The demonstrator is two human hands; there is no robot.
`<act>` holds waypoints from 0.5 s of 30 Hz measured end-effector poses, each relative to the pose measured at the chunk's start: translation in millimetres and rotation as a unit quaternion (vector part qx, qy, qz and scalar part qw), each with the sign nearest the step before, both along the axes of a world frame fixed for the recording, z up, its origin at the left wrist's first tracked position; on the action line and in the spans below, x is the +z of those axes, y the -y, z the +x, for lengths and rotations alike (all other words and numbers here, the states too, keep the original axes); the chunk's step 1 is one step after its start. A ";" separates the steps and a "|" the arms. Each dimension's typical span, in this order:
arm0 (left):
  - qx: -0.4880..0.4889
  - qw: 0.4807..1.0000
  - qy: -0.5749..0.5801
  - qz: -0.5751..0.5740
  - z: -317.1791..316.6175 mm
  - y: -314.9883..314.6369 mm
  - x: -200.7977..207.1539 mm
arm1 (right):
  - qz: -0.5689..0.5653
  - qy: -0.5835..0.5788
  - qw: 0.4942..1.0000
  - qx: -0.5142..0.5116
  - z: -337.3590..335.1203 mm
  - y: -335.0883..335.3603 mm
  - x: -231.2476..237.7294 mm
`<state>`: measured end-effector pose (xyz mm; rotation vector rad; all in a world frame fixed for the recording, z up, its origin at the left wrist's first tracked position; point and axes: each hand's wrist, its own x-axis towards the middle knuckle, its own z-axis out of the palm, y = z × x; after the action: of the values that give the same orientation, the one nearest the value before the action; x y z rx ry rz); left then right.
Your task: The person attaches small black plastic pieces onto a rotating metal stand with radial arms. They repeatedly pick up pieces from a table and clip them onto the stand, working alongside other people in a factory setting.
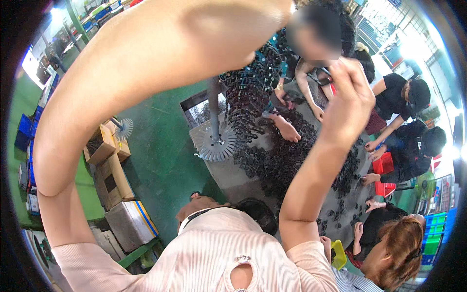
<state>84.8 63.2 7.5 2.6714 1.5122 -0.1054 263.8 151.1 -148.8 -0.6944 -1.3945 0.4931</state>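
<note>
My left arm (92, 107) is raised across the upper left, very near the camera. Its hand runs out at the top edge, and the fingers do not show. My right hand (349, 95) is lifted on the right above the worktable (233, 180), its fingers curled in. A small dark thing (325, 78) shows by its fingertips; I cannot make out what it is or whether it is gripped. Below lies a heap of small black parts (296, 160), touched by neither of my hands. A dense mass of dark parts (248, 97) rises at the heap's far left.
Several co-workers sit around the table's far and right sides, with hands (287, 130) at the heap. Red baskets (384, 163) and a yellow basket (339, 254) stand to the right. A post with a slotted white disc (216, 146) is left; cardboard boxes (112, 180) lie beyond.
</note>
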 end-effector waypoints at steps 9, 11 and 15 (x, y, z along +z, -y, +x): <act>-0.059 0.968 0.087 0.229 -32.9 2.9 -38.9 | -0.040 0.322 0.899 -0.296 127.0 -0.9 -5.7; 0.016 0.982 0.080 0.168 -26.1 8.4 -31.9 | 0.047 0.278 0.935 -0.217 69.7 -4.9 -2.1; 0.005 0.981 0.061 0.184 -31.7 -0.9 -31.5 | 0.176 0.214 0.958 -0.074 -38.0 -0.7 10.6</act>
<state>53.1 64.1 -24.0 2.8746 1.6447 0.3694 225.7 151.8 -138.1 -0.6260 -1.7631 -0.0364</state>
